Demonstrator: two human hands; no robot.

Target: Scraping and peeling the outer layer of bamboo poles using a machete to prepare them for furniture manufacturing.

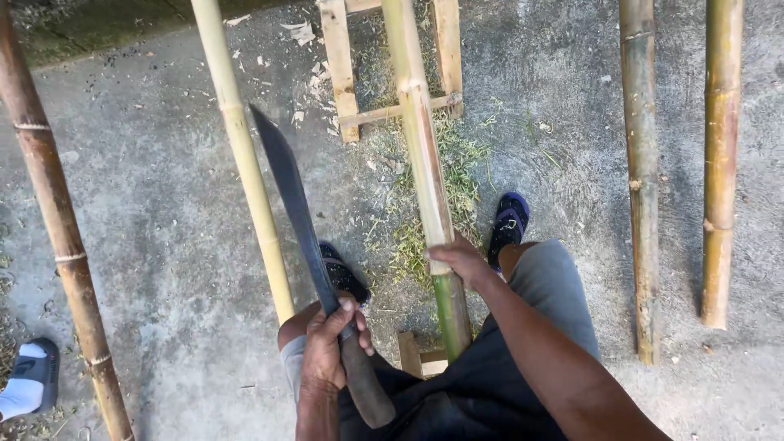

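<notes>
My left hand is shut on the dark wooden handle of a long machete, whose blade points up and away from me, over the ground. My right hand grips a pale bamboo pole that runs from between my knees out over a wooden frame. The pole is green below my hand and scraped yellowish above it. The blade is to the left of this pole and apart from it.
More bamboo poles lie on the concrete: a yellow one just left of the blade, a brown one at far left, two at right. Green shavings litter the ground. Another person's sandalled foot shows at bottom left.
</notes>
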